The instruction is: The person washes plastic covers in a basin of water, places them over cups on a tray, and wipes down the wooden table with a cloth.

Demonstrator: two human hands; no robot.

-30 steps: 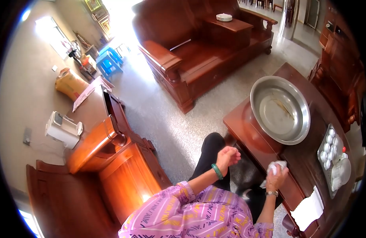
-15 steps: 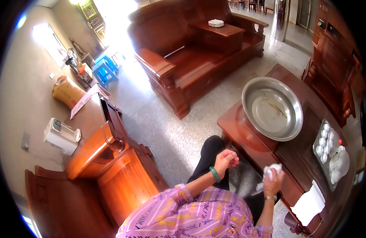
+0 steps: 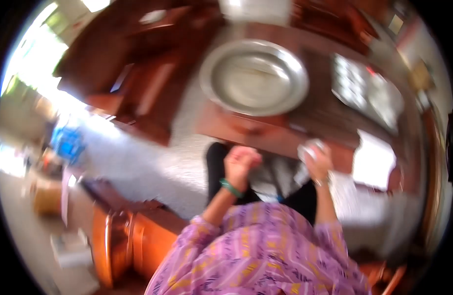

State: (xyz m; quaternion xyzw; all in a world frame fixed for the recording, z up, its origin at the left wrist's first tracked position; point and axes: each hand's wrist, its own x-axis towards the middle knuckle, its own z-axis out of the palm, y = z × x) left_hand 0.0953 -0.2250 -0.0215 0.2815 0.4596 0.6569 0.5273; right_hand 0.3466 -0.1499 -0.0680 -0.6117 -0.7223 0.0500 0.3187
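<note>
My left hand (image 3: 242, 164), with a green bangle on the wrist, is closed with its fingers curled in front of the table's near edge. Whatever may be inside it is hidden. My right hand (image 3: 321, 164) grips a crumpled white tissue (image 3: 309, 150) close to the same edge, and part of the tissue hangs below the fingers. Beyond both hands, a wide metal basin (image 3: 221, 91) rests on the dark wooden table (image 3: 310, 115). A white sheet (image 3: 374, 160), perhaps paper, lies at the table edge to the right of my right hand. Motion blurs the view.
A tray (image 3: 368, 114) with several small white round items and a whitish translucent thing (image 3: 386, 98) is on the table's right. A wooden sofa (image 3: 152, 83) stands across the floor. Blue stools (image 3: 68, 143) and an orange-brown wooden chair (image 3: 138, 241) are to the left.
My view has swung right and down, so the basin, table and hands appear farther left and higher. The left hand remains closed, and the right keeps hold of the tissue.
</note>
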